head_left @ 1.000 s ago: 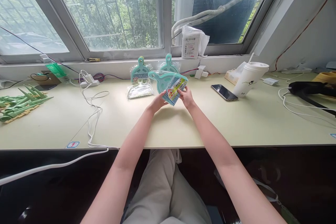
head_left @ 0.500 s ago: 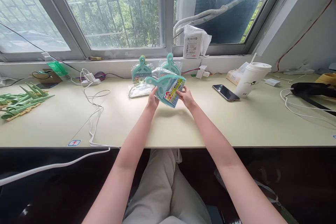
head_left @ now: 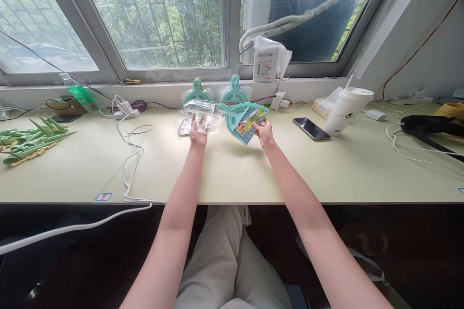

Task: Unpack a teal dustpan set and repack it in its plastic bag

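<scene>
Indoors, the right hand [head_left: 264,133] is gripping a green dustpan set [head_left: 235,117] above a worktop [head_left: 235,178], the left hand [head_left: 198,133] is spreading loose fingers against a clear bag [head_left: 199,106].

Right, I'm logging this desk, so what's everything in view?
held dustpan set: one, teal, centre
rear dustpan sets: two, teal, back
wrapper: one, clear, left of centre
wrapped packet: one, clear, under wrapper
phone: one, black, right
cup: one, white, right
tissue box: one, pale, beside cup
paper pack: one, white, sill
cutter: one, yellow, sill
bottle: one, green-labelled, back left
leaf-like pieces: several, green, far left
cables: several, mostly white, left and right
strap: one, black, far right
table: one, pale yellow, below
windows: several panes, grey-framed, behind
left hand: one, bare, at wrapper
right hand: one, bare, holding dustpan set
</scene>
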A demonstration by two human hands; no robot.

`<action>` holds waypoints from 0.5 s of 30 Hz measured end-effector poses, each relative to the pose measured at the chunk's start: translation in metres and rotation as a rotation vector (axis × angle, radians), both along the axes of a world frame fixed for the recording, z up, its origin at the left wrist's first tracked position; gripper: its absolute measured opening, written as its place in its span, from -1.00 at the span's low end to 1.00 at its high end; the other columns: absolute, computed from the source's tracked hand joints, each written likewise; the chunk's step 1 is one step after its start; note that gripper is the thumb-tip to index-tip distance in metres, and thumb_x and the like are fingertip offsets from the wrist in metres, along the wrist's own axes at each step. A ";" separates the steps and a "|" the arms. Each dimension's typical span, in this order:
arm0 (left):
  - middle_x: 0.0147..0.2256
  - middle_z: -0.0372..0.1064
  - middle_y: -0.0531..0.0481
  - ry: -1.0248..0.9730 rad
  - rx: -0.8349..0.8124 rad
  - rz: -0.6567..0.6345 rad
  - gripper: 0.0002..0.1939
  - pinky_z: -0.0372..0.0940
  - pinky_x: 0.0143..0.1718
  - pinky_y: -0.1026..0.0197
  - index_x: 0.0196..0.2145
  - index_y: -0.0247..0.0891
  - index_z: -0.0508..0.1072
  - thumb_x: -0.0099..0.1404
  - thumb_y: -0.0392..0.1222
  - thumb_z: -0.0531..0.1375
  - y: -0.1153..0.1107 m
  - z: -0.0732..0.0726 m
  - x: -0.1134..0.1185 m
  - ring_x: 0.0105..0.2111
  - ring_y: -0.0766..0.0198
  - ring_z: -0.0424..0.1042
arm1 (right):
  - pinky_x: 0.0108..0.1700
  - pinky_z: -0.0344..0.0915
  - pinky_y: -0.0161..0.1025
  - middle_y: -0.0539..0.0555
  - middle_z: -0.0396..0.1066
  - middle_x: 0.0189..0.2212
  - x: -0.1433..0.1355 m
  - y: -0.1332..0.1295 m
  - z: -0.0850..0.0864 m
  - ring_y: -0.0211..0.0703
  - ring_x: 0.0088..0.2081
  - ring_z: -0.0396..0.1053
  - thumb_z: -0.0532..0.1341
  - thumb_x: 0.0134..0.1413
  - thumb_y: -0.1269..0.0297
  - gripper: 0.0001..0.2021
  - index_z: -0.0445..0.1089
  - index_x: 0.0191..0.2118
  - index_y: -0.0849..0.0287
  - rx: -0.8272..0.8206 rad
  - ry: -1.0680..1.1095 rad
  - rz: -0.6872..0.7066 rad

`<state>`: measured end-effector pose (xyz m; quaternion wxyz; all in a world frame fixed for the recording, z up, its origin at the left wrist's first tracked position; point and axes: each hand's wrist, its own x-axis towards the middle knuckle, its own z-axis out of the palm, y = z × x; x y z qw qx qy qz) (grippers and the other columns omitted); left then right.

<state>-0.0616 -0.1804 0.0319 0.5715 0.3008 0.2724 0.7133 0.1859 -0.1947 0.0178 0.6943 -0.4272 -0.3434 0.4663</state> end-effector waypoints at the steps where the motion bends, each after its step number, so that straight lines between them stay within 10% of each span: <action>1: 0.12 0.39 -0.02 -0.001 0.007 -0.004 -0.61 0.35 0.01 0.24 0.18 0.11 0.34 0.46 -0.05 -0.01 -0.001 0.000 0.000 0.07 0.30 0.41 | -0.10 0.55 -0.07 -0.03 0.49 -0.35 0.001 0.000 0.000 -0.16 -0.24 0.53 0.33 -0.04 0.50 -0.68 0.22 -0.22 0.08 -0.007 0.002 -0.017; 15: 0.15 0.36 -0.03 -0.010 -0.005 -0.027 -0.59 0.36 -0.01 0.22 0.18 0.12 0.36 0.44 -0.04 -0.01 0.004 -0.005 -0.006 0.12 0.28 0.38 | -0.12 0.57 -0.07 0.03 0.53 -0.38 0.004 -0.005 0.003 -0.15 -0.33 0.55 0.25 -0.05 0.66 -0.72 0.32 -0.24 0.17 -0.157 -0.010 0.113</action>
